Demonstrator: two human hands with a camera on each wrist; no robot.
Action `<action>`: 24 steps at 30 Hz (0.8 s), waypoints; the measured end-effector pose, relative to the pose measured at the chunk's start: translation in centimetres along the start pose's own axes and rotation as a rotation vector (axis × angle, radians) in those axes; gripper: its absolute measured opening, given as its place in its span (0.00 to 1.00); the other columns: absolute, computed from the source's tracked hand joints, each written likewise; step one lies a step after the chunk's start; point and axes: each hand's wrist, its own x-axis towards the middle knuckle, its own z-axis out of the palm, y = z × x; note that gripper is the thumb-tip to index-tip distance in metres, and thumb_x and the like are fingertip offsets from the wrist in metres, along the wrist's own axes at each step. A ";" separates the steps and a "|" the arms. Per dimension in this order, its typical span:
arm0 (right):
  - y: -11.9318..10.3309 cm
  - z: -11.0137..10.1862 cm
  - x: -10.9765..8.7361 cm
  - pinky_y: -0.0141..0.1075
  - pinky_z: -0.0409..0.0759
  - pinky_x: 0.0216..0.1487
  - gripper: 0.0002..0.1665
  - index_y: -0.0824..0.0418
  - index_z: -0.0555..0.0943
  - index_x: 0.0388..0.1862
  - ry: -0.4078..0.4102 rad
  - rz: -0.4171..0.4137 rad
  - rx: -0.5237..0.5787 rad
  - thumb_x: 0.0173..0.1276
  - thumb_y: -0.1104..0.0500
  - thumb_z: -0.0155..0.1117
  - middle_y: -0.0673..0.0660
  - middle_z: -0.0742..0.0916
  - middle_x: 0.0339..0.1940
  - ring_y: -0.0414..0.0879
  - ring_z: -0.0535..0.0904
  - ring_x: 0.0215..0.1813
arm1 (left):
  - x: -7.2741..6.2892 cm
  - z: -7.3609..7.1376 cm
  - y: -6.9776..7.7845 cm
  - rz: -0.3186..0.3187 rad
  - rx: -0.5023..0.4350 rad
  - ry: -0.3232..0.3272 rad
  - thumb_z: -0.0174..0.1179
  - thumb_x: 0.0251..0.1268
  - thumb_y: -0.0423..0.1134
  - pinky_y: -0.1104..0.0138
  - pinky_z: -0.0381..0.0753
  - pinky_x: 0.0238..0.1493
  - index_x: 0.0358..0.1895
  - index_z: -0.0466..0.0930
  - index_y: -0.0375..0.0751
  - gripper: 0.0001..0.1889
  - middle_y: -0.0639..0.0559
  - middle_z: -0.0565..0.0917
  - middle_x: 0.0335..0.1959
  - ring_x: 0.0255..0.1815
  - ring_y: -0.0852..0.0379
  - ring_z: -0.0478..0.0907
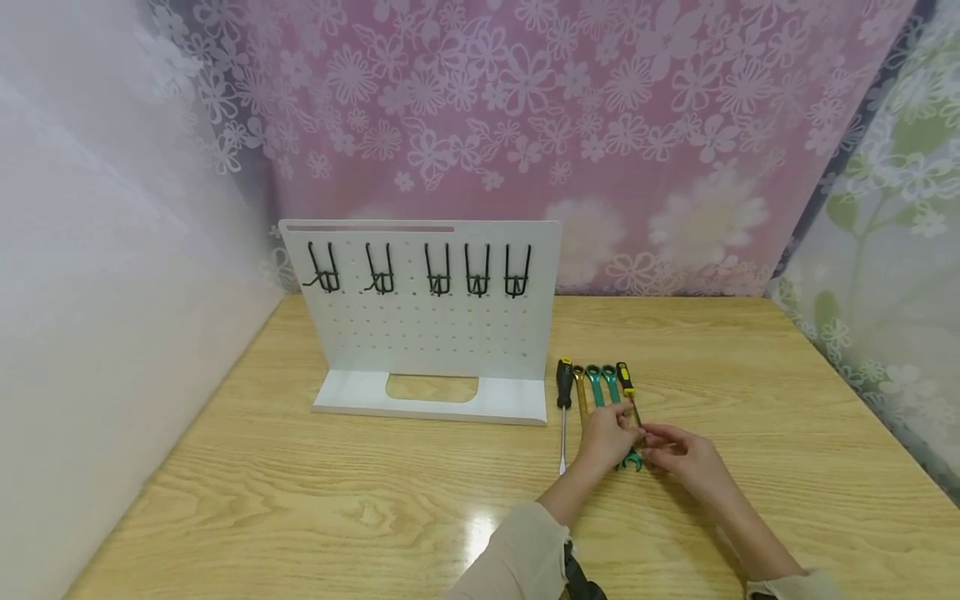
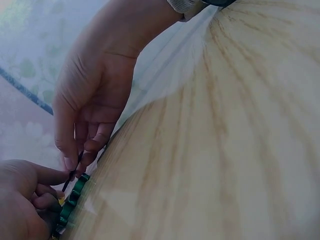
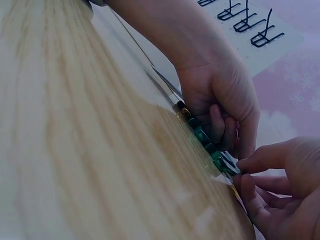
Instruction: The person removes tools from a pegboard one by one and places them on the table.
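Observation:
A small screwdriver (image 1: pixel 626 379) with a black and yellow handle lies at the right end of a row of tools. My right hand (image 1: pixel 693 467) pinches the lower end of its thin dark shaft between thumb and fingertips. Against the same shaft, my left hand (image 1: pixel 606 435) has its thumb and index finger, the other fingers curled under. Beneath the left hand lie two green wrenches (image 1: pixel 594 375) and a gold-coloured wrench (image 1: pixel 580 387), partly covered. Left of these is a larger black-handled screwdriver (image 1: pixel 564 383). The right wrist view shows both hands' fingertips meeting beside the green wrench ends (image 3: pixel 215 157).
A white pegboard (image 1: pixel 442 333) stands left of the tools on its flat base, with several black double hooks (image 1: pixel 438 271) along its upper part. The wooden table (image 1: pixel 300 500) extends around everything. Flowered curtains (image 1: pixel 487 125) hang behind, and a pale wall covering (image 1: pixel 112 250) borders the left.

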 end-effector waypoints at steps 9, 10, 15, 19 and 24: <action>-0.3 0.3 -0.1 0.30 0.75 0.30 0.26 0.76 0.70 0.57 0.038 -0.042 -0.134 0.61 0.67 0.61 0.62 0.81 0.40 0.44 0.78 0.36 | -0.2 -0.2 0.3 -0.009 0.054 0.006 0.67 0.50 0.30 0.76 0.58 0.13 0.51 0.80 0.40 0.20 0.59 0.66 0.12 0.12 0.66 0.59; -0.3 0.3 -0.1 0.30 0.75 0.30 0.26 0.76 0.71 0.57 0.041 -0.052 -0.145 0.60 0.67 0.61 0.61 0.81 0.40 0.44 0.78 0.36 | -0.3 -0.1 0.3 -0.010 0.059 0.006 0.67 0.50 0.30 0.76 0.58 0.13 0.51 0.80 0.40 0.21 0.59 0.66 0.12 0.11 0.66 0.59; -0.2 0.4 -0.2 0.31 0.75 0.30 0.24 0.75 0.72 0.55 0.053 -0.078 -0.180 0.59 0.68 0.62 0.60 0.81 0.38 0.45 0.78 0.35 | -0.4 -0.1 0.3 -0.007 0.087 0.002 0.67 0.51 0.30 0.75 0.57 0.13 0.52 0.80 0.40 0.21 0.59 0.66 0.12 0.11 0.66 0.58; -0.1 0.5 -0.2 0.31 0.75 0.30 0.24 0.75 0.73 0.55 0.063 -0.101 -0.218 0.59 0.68 0.62 0.59 0.82 0.37 0.46 0.78 0.35 | -0.4 -0.1 0.2 -0.001 0.094 -0.002 0.67 0.51 0.30 0.75 0.57 0.12 0.52 0.80 0.40 0.21 0.59 0.66 0.11 0.10 0.66 0.58; 0.0 0.5 -0.2 0.31 0.75 0.32 0.23 0.75 0.74 0.53 0.081 -0.132 -0.254 0.59 0.68 0.64 0.58 0.82 0.35 0.46 0.78 0.34 | -0.2 0.1 0.2 0.007 0.097 0.006 0.67 0.50 0.30 0.76 0.59 0.13 0.51 0.80 0.39 0.21 0.59 0.67 0.12 0.11 0.66 0.59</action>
